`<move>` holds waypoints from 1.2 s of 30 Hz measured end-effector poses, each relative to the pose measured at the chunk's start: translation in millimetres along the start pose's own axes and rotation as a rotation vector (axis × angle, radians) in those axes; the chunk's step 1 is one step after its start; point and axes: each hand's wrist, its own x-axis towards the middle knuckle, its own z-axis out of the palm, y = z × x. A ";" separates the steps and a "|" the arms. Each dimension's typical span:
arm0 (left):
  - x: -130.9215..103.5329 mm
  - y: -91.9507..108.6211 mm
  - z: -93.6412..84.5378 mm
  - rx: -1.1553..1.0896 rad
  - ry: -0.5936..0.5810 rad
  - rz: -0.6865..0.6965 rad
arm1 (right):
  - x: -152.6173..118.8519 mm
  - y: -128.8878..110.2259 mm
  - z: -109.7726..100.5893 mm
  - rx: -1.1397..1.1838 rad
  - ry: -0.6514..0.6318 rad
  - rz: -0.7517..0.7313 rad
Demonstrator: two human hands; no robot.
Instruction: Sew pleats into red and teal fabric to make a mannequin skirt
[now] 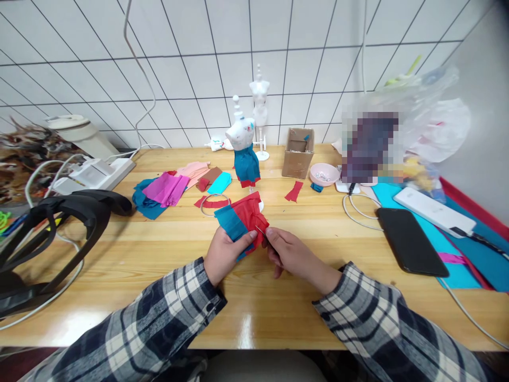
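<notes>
My left hand (226, 253) pinches a piece of red and blue cloth (247, 215) over the middle of the table. My right hand (292, 252) is closed on a thin, pointed metal tool (260, 230), whose tip lies against the red part of the cloth. Only part of the tool shows, so its kind is unclear. Just behind the cloth stands a small white dress form (240, 132) wearing a blue skirt (246, 163) with a red hem. A metal ring (203, 206) and a red strip (217, 203) lie left of the cloth.
A bare dress form (260, 101), cardboard box (298, 154) and pink bowl (325, 174) stand at the back. Folded cloths (167, 188) lie left, beyond a black headset (91, 223). On the right are a black phone (411, 241), a white power bank (433, 211) and cables.
</notes>
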 end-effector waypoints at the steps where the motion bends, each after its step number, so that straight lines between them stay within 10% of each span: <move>1: -0.3 1.2 0.0 0.013 -0.001 0.016 | 0.0 0.0 -0.1 0.005 0.000 0.006; 36: 2.0 -18.7 -5.1 -0.151 0.030 -0.039 | -4.2 -1.7 2.2 -0.021 0.004 -0.054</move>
